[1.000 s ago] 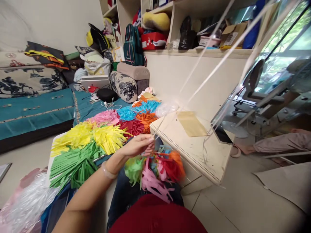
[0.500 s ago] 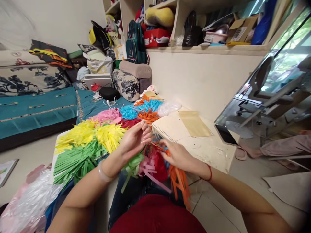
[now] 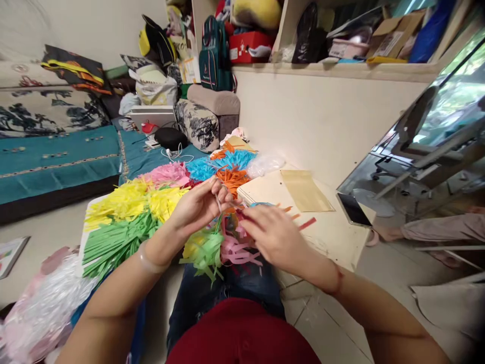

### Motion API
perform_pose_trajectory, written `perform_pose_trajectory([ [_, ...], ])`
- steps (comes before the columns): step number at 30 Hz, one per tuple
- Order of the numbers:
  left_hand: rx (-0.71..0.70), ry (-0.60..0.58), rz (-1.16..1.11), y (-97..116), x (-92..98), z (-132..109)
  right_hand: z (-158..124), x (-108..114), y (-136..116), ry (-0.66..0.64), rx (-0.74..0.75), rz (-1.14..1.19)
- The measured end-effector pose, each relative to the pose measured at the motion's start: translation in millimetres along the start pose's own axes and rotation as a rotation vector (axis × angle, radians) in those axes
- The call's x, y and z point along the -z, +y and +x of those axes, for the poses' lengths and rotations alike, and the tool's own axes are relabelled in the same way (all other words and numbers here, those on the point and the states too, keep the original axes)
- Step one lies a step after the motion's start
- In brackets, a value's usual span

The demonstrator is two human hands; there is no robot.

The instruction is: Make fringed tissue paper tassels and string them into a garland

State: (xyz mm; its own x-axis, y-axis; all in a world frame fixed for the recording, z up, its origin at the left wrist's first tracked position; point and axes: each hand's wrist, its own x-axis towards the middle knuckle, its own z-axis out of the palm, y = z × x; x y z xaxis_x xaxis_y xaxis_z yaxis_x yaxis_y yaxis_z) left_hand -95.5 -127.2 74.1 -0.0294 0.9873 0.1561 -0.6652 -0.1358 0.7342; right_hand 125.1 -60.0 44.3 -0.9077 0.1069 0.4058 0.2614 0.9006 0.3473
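Observation:
A bundle of coloured paper strips (image 3: 215,247), green, pink, red and orange, hangs over my lap. My left hand (image 3: 199,205) is closed in a pinch at the top of the bundle, with a thin string looped at its fingertips. My right hand (image 3: 275,235) is curled over the bundle's right side and grips the strips there. Both hands meet just in front of the low cream table (image 3: 322,237).
Piles of cut paper strips lie to the left: green (image 3: 113,242), yellow (image 3: 129,202), pink (image 3: 166,174), blue (image 3: 227,162), orange (image 3: 231,178). A brown envelope (image 3: 305,191) and a phone (image 3: 353,209) lie on the table. Another person's leg (image 3: 435,230) is at right.
My right hand came in from out of view and closed on the bundle. The long strings stretched up to the right are gone. The bundle has been turned, with green strips now in front.

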Motion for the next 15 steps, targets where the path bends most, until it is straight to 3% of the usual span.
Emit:
perform_pose_trajectory([
  [3, -0.026, 0.007, -0.020, 5, 9.0, 0, -25, -45, -29, -0.110, 0.105, 0.058],
  [5, -0.026, 0.033, -0.024, 9, 19.6, 0, -53, -56, -33, -0.217, 0.112, 0.118],
  [8, -0.016, 0.039, -0.022, 11, 29.1, 0, -74, -26, -22, -0.504, 0.141, 0.313],
  [10, 0.035, -0.005, -0.023, 7, 27.0, 0, -57, 10, -10, -0.648, 0.161, 0.549],
  [11, 0.078, -0.042, -0.018, 4, 24.2, -1, -39, 26, -3, -0.606, 0.143, 0.660],
  [14, 0.203, -0.188, 0.059, -3, 15.8, -6, 31, 42, 15, -0.062, -0.068, 0.790],
  [15, 0.224, -0.226, 0.096, -4, 15.4, -8, 53, 39, 20, -0.002, -0.073, 0.858],
])
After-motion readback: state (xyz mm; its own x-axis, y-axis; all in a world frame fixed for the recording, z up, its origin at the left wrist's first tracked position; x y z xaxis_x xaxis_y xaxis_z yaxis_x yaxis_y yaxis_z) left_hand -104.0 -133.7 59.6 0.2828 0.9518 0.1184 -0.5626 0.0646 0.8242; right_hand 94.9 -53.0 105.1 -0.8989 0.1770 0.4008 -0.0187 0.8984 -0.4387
